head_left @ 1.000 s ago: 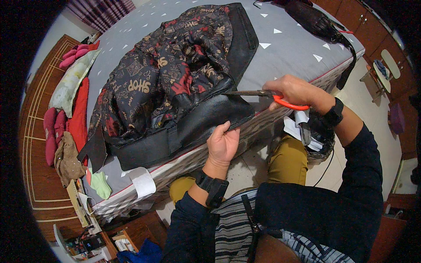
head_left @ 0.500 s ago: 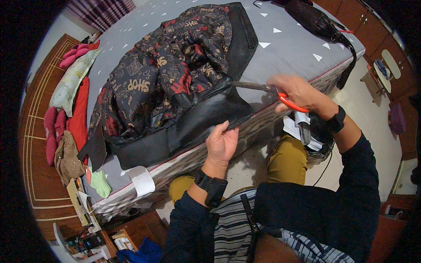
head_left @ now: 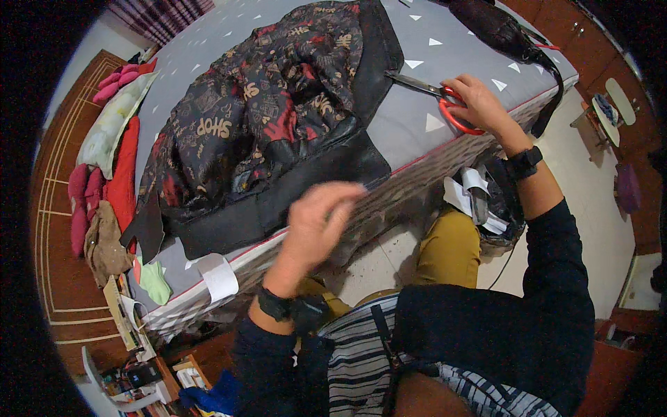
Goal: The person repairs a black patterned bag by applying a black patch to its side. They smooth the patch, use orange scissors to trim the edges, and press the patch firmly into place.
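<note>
A black leather jacket with a printed lining [head_left: 229,128] is spread on the grey mattress, lining upward. Its black leather hem band [head_left: 229,226] lies along the near edge of the bed. In my right hand [head_left: 479,108] is a pair of scissors with red handles [head_left: 451,115]. Their blades point left, the tips at the black leather strip [head_left: 379,55] on the jacket's far right side. My left hand [head_left: 316,222], blurred by motion, is above the hem band's near edge with its fingers apart and nothing visible in them.
A dark bag with a strap [head_left: 493,31] lies at the bed's far right. Pillows and folded cloths [head_left: 114,139] line the left side. White paper [head_left: 220,278] hangs over the near edge. On the floor stands a black bag [head_left: 511,201] holding white scraps.
My right hand has moved the scissors up and away from the hem band to the far leather strip. My left hand has let go of the hem's edge and moved left.
</note>
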### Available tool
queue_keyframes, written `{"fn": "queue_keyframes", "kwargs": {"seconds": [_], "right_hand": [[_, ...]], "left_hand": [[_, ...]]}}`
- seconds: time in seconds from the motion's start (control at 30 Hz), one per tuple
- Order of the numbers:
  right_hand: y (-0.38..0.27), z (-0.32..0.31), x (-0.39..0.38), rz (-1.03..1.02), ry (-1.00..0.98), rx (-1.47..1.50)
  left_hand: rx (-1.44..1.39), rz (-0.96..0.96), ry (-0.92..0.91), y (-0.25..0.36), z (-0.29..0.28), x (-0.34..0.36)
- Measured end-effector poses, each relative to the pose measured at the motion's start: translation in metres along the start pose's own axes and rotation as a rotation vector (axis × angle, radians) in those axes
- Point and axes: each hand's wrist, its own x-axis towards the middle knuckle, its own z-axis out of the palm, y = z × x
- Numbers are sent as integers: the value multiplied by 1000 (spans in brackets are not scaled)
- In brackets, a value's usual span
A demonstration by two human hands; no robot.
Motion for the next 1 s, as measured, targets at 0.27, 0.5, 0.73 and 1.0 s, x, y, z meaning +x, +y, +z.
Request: {"fn": "queue_keyframes", "kwargs": {"seconds": [0.27, 0.5, 0.73, 1.0], "right_hand": [[-131, 22, -11, -131, 178, 400], [-168, 48, -4, -43, 187, 373], [-182, 51, 6, -209, 333, 314], [-207, 53, 2, -149, 153, 183]], "left_hand": [[815, 192, 32, -56, 5, 13], [961, 121, 56, -51, 20, 17], [843, 40, -36, -41, 13, 13], [926, -135, -17, -42, -2, -36]]}}
